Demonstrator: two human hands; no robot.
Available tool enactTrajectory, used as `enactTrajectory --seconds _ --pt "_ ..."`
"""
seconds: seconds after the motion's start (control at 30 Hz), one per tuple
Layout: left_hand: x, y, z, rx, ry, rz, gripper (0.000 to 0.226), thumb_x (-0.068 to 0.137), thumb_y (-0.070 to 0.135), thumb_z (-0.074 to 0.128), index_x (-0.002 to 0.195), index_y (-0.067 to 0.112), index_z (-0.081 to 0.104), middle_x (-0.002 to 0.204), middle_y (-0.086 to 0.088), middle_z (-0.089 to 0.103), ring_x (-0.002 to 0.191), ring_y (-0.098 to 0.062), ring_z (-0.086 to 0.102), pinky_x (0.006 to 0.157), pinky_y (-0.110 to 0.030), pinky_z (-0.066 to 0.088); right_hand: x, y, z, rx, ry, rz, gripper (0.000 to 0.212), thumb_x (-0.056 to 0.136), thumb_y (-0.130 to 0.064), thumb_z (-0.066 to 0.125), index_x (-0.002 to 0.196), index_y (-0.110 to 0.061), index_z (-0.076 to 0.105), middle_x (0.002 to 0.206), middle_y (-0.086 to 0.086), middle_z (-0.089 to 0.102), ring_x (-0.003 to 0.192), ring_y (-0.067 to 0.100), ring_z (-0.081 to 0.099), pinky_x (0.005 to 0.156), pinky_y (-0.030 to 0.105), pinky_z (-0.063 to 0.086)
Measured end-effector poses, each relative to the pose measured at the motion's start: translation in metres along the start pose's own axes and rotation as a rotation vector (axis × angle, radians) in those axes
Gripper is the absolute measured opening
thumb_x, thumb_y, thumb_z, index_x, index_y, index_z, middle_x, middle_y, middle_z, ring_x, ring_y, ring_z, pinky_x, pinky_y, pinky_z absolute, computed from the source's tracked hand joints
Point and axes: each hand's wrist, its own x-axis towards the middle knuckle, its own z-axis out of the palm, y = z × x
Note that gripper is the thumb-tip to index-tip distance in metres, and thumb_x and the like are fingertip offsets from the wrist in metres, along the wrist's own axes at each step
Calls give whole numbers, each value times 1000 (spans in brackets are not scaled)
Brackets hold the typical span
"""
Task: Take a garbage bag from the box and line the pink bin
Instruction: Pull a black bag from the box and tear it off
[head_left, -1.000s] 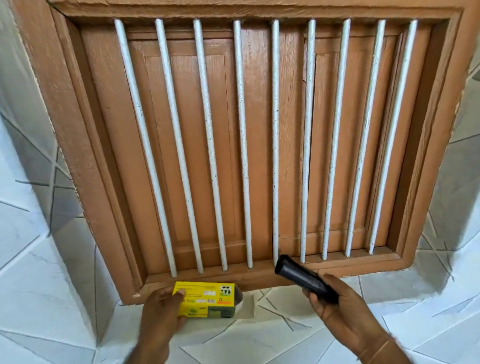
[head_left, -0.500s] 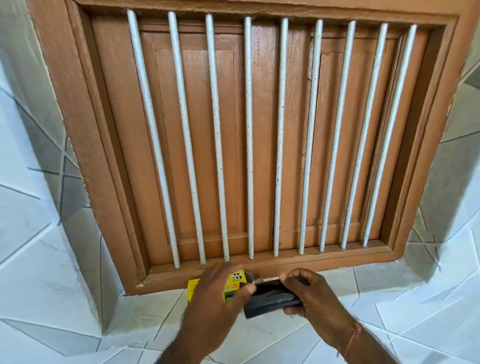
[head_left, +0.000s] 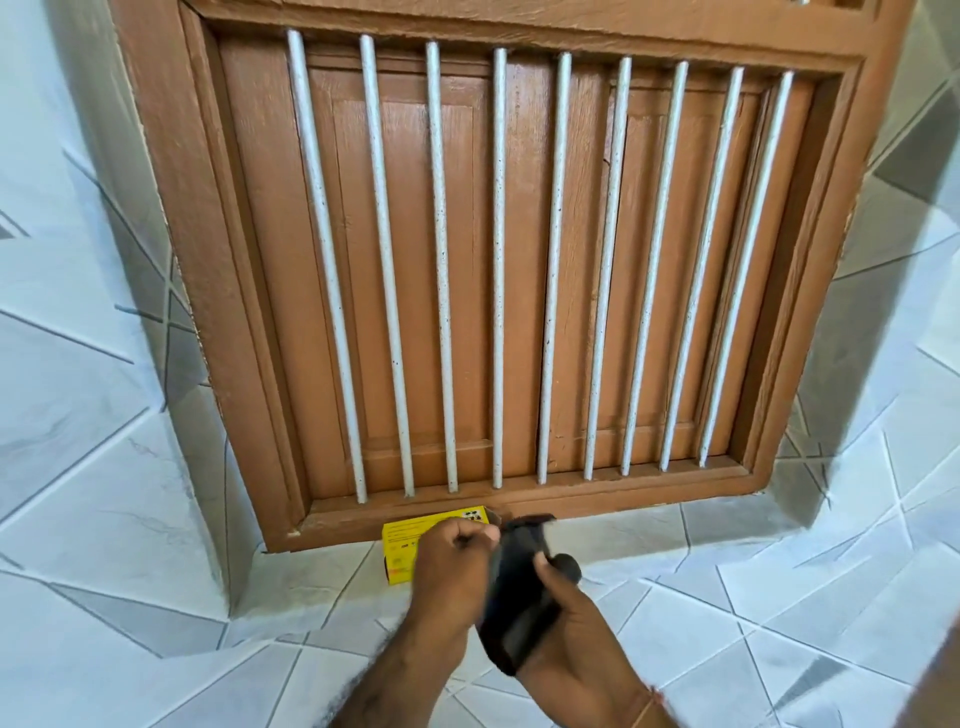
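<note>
A yellow garbage bag box (head_left: 404, 540) lies on the tiled ledge under the window, partly hidden behind my left hand. My left hand (head_left: 451, 566) is closed on the upper edge of a black garbage bag roll (head_left: 519, 597). My right hand (head_left: 563, 623) grips the same roll from below and the right, with the thumb pressed on it. A black sheet hangs unrolled between the two hands. The pink bin is not in view.
A brown wooden window (head_left: 493, 260) with closed shutters and several white vertical bars (head_left: 498, 270) fills the wall ahead. White and grey tiled walls (head_left: 78, 364) flank it, and the tiled ledge (head_left: 727, 597) runs below.
My left hand let go of the yellow box, which now lies on the ledge, and took hold of the black roll. Both hands pulled the roll toward me and unrolled part of it.
</note>
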Motion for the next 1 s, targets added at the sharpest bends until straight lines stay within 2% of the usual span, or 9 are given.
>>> enactTrajectory --seconds 0.1,0.17,0.27,0.4,0.47,0.53,0.67,0.87,1.0 --pt "4 -5 -32 -154 90 -74 15 88 13 66 75 10 72 79 -6 71 77 -24 61 76 -39 50 -22 -15 -6 -81 -29 0 14 91 -18 62 104 -17 66 132 14 62 119 34 60 86 41 52" --pt "0 -10 -54 -241 161 -98 16 90 13 63 76 9 71 81 -9 69 79 -24 58 76 -38 47 -33 -29 -18 -150 -9 20 40 86 -14 69 124 -7 59 136 15 58 123 33 57 96 43 49" --pt "-21 -21 -82 -218 315 -94 16 90 11 61 79 5 71 80 -13 66 78 -26 55 74 -37 44 -53 -48 -32 -286 19 55 35 83 -7 64 117 2 66 124 23 65 106 37 67 95 47 52" --pt "-72 -30 -93 382 643 -63 19 83 14 62 100 13 71 112 -17 70 100 -37 63 91 -46 49 -79 -66 -48 -507 -7 82 40 79 0 65 118 6 62 116 30 66 108 45 63 94 52 51" --pt "-102 -24 -72 745 722 279 30 89 16 61 118 17 64 125 -11 65 114 -36 59 101 -51 43 -90 -67 -46 -670 -16 85 42 74 2 72 114 7 63 110 30 68 103 46 65 90 51 53" --pt "-126 -6 -39 709 403 473 38 89 40 56 124 26 60 128 3 63 119 -20 56 107 -46 40 -100 -64 -37 -775 -69 108 47 68 -2 77 111 7 61 100 27 68 94 41 67 84 45 56" --pt "-140 -10 -9 292 -470 -16 64 81 62 58 109 6 67 106 -3 66 95 -15 59 89 -31 45 -116 -57 -25 -734 -213 197 41 72 -1 73 111 7 61 98 24 67 89 34 66 77 39 57" --pt "-147 -6 -68 208 -527 95 19 81 27 73 71 13 66 66 -3 58 66 -14 52 57 -21 37 -142 -61 -33 -624 -110 249 38 85 -13 68 117 7 64 124 27 63 114 41 59 106 49 43" --pt "-138 18 -136 661 -480 105 23 84 22 72 63 19 65 59 9 57 60 -6 51 58 -21 36 -160 -49 -35 -632 -41 168 38 80 -10 70 115 6 65 120 25 66 107 38 64 96 44 51"
